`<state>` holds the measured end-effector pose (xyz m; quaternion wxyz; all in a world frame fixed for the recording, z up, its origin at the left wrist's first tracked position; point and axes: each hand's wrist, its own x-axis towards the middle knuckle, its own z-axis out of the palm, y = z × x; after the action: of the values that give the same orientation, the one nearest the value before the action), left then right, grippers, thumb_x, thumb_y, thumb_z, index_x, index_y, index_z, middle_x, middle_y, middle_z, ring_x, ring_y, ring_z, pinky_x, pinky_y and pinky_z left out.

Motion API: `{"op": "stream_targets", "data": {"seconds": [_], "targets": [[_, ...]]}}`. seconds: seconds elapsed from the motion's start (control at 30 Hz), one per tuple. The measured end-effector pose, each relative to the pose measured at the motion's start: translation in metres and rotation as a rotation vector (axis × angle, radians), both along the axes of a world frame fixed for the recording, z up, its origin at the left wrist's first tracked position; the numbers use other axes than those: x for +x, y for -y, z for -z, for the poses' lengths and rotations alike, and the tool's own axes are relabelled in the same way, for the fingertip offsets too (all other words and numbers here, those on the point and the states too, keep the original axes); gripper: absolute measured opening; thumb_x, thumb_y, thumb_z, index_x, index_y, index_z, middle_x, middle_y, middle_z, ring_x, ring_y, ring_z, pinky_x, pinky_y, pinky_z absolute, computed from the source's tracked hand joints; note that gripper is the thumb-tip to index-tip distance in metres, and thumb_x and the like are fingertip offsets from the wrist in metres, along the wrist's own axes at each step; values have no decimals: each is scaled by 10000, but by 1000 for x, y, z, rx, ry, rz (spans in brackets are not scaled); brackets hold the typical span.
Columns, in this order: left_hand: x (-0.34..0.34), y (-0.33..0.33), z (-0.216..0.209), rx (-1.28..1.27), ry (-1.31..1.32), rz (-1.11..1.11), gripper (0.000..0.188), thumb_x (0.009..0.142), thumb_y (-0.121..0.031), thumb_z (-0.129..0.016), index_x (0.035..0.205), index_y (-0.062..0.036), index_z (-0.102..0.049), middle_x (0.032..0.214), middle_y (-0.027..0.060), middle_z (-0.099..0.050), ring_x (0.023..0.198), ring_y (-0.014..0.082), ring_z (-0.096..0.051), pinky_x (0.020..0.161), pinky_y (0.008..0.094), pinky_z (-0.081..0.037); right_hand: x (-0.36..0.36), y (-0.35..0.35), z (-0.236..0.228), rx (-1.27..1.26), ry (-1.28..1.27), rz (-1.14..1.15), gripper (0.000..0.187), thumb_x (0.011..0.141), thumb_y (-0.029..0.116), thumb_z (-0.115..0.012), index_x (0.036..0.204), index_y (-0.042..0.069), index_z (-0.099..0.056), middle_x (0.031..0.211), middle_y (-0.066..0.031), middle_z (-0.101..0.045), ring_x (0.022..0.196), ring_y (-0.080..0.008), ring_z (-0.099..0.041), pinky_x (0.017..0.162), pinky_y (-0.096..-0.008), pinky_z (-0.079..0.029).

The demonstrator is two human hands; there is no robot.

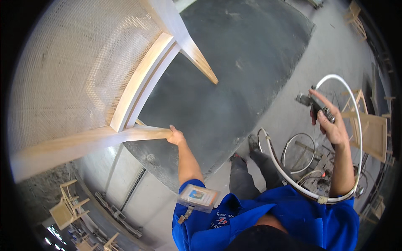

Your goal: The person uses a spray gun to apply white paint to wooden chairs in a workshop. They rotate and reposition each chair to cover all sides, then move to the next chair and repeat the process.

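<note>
Left hand [175, 136] closed around the tip of a pale wooden leg [146, 133]; thumb side shows, the other fingers mostly hidden behind the wood. Leg belongs to a chair frame [106, 90], which is tipped so its legs point over the dark grey slab [234, 83]. Chair frame covers the slab's left edge and reaches well beyond it; can't tell what bears its far side. It has a woven cane panel [63, 67], a curved rail [140, 83] along that panel, and a second leg [199, 62] with its tip over the middle of the slab.

Right hand [333, 125] is out past the slab's right edge, wrapped on a dark spray gun [309, 101], one finger stretched out along it, nozzle facing left toward the slab. Can't tell if the trigger is pressed. Gun is well apart from the chair frame. White hose [356, 108] arcs from the gun, runs down beside the right forearm, passes by the elbow and loops back toward the shoes [253, 143], which are just beside the slab's near edge.

Person wears a blue shirt [289, 209], with a badge [199, 197] at the left sleeve. Other wooden chairs: one lower left [67, 209], one far upper right [355, 21]. Coiled tubing [300, 170] lies on the floor, right side.
</note>
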<state>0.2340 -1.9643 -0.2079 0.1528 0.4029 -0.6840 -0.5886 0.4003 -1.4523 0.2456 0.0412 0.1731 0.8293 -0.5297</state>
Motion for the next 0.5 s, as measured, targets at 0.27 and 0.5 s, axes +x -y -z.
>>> {"op": "stream_targets", "data": {"seconds": [0.27, 0.5], "targets": [[-17, -137, -109, 288, 444, 660, 984, 987, -647, -585, 1630, 7, -229, 1691, 170, -313, 1556, 365, -283, 1239, 573, -211, -106, -44, 6, 31, -179, -285, 584, 984, 437, -598, 1501, 167, -592, 787, -4, -600, 690, -101, -566, 628, -267, -454], [141, -410, -211, 252, -142, 2008, 840, 791, -125, -806, 1551, -106, -450, 1588, 178, -465, 1523, 370, -356, 1265, 504, -245, -313, -81, 2, -55, -290, -529, 499, 1002, 442, -612, 1477, 290, -616, 798, 15, -555, 665, -107, -544, 639, -316, -465]]}}
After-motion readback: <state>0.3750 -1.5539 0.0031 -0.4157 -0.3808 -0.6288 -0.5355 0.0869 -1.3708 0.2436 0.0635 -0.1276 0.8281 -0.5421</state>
